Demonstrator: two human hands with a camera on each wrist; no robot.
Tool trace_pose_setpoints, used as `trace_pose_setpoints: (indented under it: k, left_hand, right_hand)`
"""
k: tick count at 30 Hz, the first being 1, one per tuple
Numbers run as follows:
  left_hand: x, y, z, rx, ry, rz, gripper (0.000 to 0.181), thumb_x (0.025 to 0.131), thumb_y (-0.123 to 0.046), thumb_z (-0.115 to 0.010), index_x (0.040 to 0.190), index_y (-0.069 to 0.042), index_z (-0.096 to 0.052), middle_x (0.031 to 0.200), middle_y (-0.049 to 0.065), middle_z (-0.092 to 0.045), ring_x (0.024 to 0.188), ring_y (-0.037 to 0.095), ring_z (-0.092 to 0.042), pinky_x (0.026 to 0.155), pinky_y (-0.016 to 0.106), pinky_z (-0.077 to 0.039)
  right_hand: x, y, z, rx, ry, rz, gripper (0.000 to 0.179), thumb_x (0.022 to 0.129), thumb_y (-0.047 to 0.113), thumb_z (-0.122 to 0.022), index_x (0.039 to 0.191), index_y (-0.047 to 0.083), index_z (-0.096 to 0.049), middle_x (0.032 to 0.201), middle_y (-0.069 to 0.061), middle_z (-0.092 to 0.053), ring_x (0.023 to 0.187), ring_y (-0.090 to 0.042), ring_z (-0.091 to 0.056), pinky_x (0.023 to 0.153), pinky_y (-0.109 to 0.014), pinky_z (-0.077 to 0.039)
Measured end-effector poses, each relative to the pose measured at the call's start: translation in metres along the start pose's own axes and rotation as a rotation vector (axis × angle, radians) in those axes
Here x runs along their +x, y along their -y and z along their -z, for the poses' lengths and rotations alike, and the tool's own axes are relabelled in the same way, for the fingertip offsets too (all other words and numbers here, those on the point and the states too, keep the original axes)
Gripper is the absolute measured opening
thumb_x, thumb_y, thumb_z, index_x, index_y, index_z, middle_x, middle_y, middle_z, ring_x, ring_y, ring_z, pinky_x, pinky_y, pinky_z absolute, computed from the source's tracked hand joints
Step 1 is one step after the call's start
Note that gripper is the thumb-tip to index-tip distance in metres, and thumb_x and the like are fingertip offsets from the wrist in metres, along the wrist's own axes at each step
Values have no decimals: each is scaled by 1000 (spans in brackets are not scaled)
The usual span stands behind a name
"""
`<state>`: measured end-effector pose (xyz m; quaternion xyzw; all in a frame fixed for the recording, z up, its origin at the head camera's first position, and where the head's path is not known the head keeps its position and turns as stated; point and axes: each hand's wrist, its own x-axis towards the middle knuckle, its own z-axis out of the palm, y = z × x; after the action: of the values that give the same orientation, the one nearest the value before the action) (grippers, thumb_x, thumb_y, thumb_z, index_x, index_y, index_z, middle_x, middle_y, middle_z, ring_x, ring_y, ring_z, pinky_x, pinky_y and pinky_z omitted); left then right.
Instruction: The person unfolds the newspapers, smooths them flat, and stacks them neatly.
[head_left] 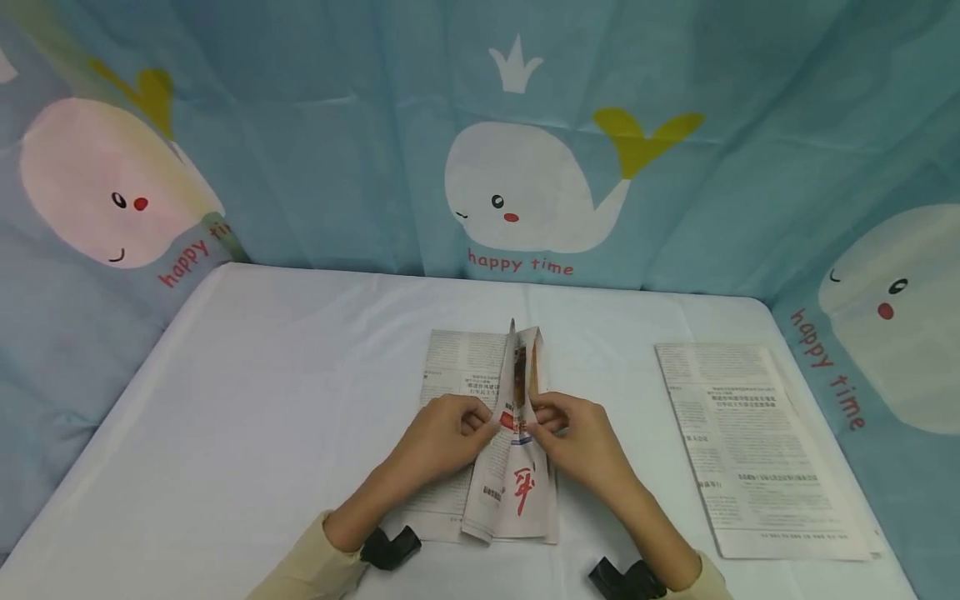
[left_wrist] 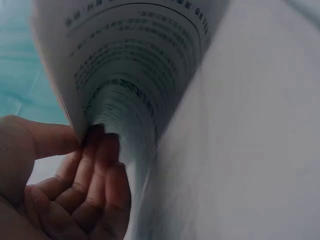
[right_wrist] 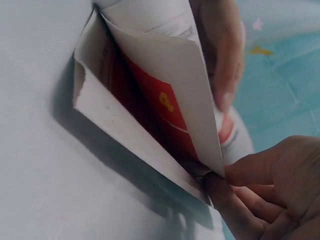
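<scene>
Pinching the left flap (head_left: 491, 475) of a folded newspaper (head_left: 522, 479), the left hand (head_left: 446, 433) lifts it above the middle of the white-covered table (head_left: 315, 375). The right hand (head_left: 581, 437) pinches the facing edge, its fingertips seemingly part-hidden by paper. Farther right, well apart, lies another folded newspaper (head_left: 757, 450).

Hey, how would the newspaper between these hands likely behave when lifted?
Probably floppy: the newspaper curves in the left wrist view. Likely light, since the left hand and right hand merely pinch it. It may spread open; its layers gape.
</scene>
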<state>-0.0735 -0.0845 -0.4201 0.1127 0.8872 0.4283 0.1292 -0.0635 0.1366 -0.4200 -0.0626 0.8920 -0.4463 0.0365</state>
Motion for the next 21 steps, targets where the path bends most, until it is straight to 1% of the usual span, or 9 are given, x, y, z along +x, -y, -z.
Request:
trace_pose_setpoints:
  k: [2, 4, 6, 8, 9, 11, 14, 17, 21]
  left_hand:
    - [-3, 4, 7, -64, -3, 12, 15, 100, -25, -73, 97, -12, -80, 83, -4, -75, 69, 6, -65, 67, 23, -53]
    - [-9, 9, 18, -128, -8, 21, 19, 101, -26, -73, 103, -8, -79, 87, 0, -76, 70, 8, -66, 66, 23, -54]
    - [-16, 17, 30, -173, -10, 25, 24, 101, -27, -73, 109, -4, -78, 90, 4, -78, 70, 9, -65, 65, 23, -54]
    - [-25, 26, 43, -199, -2, 24, 30, 102, -28, -72, 115, -2, -76, 94, 5, -79, 72, 9, -67, 66, 23, -54]
    - [-30, 30, 49, -210, 0, 35, 31, 102, -29, -72, 116, -1, -75, 94, 5, -79, 71, 10, -66, 65, 22, -53]
    - [-40, 39, 61, -225, 1, 61, 33, 102, -31, -73, 117, -2, -74, 92, 4, -80, 71, 10, -67, 64, 22, -52]
    - [-56, 50, 76, -252, -14, 109, 35, 101, -31, -73, 118, -1, -72, 86, 5, -80, 70, 10, -69, 62, 24, -52]
    - [-70, 58, 85, -262, -42, 144, 34, 101, -30, -74, 116, 1, -71, 81, 5, -77, 69, 10, -68, 61, 24, -51]
    - [-83, 68, 91, -274, -77, 188, 34, 101, -29, -74, 117, 0, -71, 81, 4, -74, 69, 9, -65, 63, 24, -52]
  right_hand:
    - [-1, -3, 2, -3, -8, 1, 33, 87, 2, -84, 120, 3, -77, 92, -3, -80, 78, -6, -72, 72, -21, -57]
    - [-3, -5, 4, 0, -14, -9, 34, 88, 3, -84, 121, 2, -77, 94, -4, -81, 79, -6, -73, 72, -21, -57]
    - [-6, -8, 6, 12, -20, -32, 35, 88, 4, -84, 122, 2, -76, 96, -4, -81, 80, -6, -74, 73, -20, -58]
    - [-8, -10, 8, 20, -27, -57, 36, 88, 5, -84, 123, 3, -76, 97, -5, -82, 81, -6, -74, 73, -19, -58]
    - [-10, -11, 9, 23, -30, -69, 36, 88, 5, -84, 123, 3, -76, 98, -5, -82, 82, -6, -74, 73, -19, -57]
    - [-13, -14, 12, 33, -30, -87, 36, 88, 5, -84, 123, 3, -76, 99, -5, -81, 82, -6, -74, 73, -19, -57]
    - [-19, -18, 16, 39, -27, -107, 36, 88, 7, -85, 123, 3, -76, 99, -5, -81, 83, -6, -73, 73, -19, -57]
    - [-24, -21, 20, 43, -23, -124, 37, 88, 8, -85, 124, 4, -75, 100, -5, -80, 84, -5, -73, 74, -19, -57]
    - [-30, -26, 27, 47, -22, -159, 38, 88, 7, -85, 125, 5, -75, 100, -4, -79, 83, -4, -72, 73, -19, -57]
